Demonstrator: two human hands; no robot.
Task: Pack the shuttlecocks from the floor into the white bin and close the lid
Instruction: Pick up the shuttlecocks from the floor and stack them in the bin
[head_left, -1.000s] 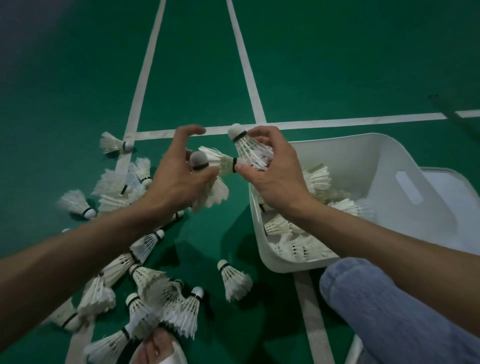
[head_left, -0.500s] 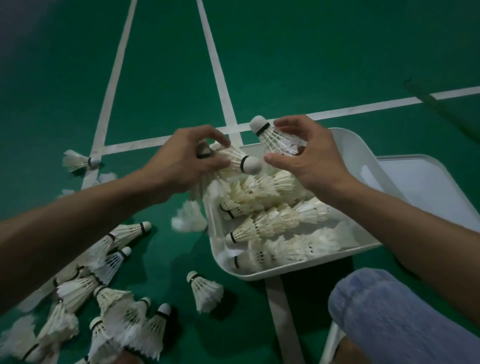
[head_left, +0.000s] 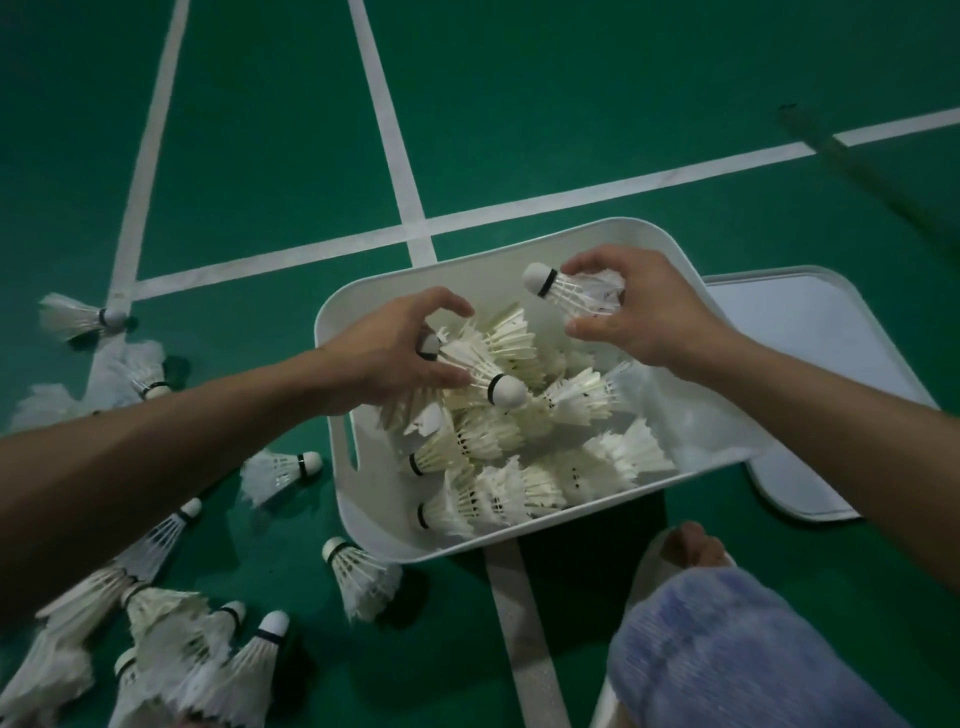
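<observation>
We count one white bin, one lid and two hands, with shuttlecocks in three places. A heap of shuttlecocks lies inside the bin, too tangled for a sure count, though well over ten show. On the green floor left of the bin we make out about ten loose shuttlecocks. One lies just beside the bin's left wall, one sits near its near-left corner, one lies well off to the far left, and the rest are piled left of the bin and nearer to us. The left hand hangs over the bin's left end, its fingers curled round a small bunch of at least two. One cork points right, toward the bin's middle, and another shows under the fingers. The right hand is over the bin's far-right part, apart from the left. Its thumb and fingers are curled round a single shuttlecock whose cork points left. The lid lies flat on the floor on the bin's right side, and its edge runs under or against the bin wall; we cannot tell which. The bin stands open, and at its right end some bare white bottom shows between the heap and the wall. Beyond the bin's far rim, white lines cross the green floor. Nearer to us than the bin, a knee in blue cloth sits close to its near-right corner.
</observation>
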